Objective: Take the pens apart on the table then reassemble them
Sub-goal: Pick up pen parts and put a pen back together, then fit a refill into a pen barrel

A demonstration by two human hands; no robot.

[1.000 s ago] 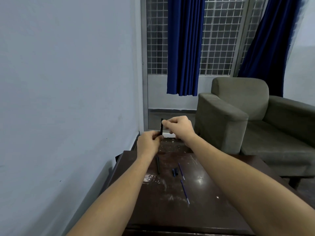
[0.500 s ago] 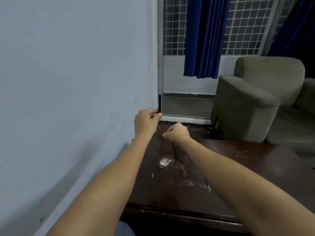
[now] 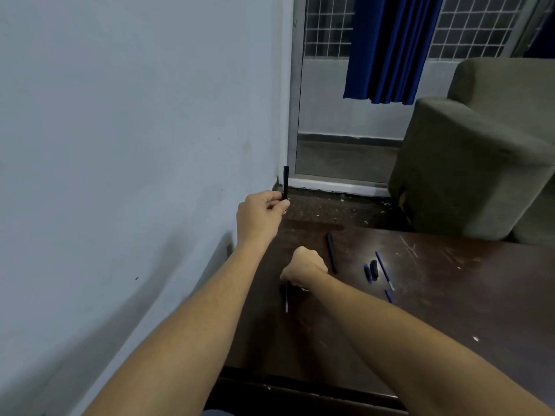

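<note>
Head view. Pale wall (image 3: 120,145) fills the left half of the frame; at upper centre and upper right stand a gridded window (image 3: 480,28) and a blue curtain (image 3: 387,49), with a grey-green armchair (image 3: 468,163) at right. A dark, scuffed table (image 3: 450,325) occupies the lower right, its left edge close to the wall.

Left hand (image 3: 259,214), centre frame and raised above the table's far left corner: thumb and fingertips pinch the lower end of a black barrel (image 3: 285,183), held upright against the wall corner.

Right hand (image 3: 306,267), just below and right of the left hand, low over the table: fingers curled into a fist around the top of a thin refill (image 3: 286,300), which hangs straight down from the hand. Whether its tip touches the table cannot be told.

Loose parts on the table, right of the right hand: a second barrel (image 3: 332,253) lying lengthwise just beside the knuckles; two dark caps (image 3: 371,270) side by side; a blue refill (image 3: 384,270) just right of the caps; a short blue piece (image 3: 388,295) beside the right forearm.
</note>
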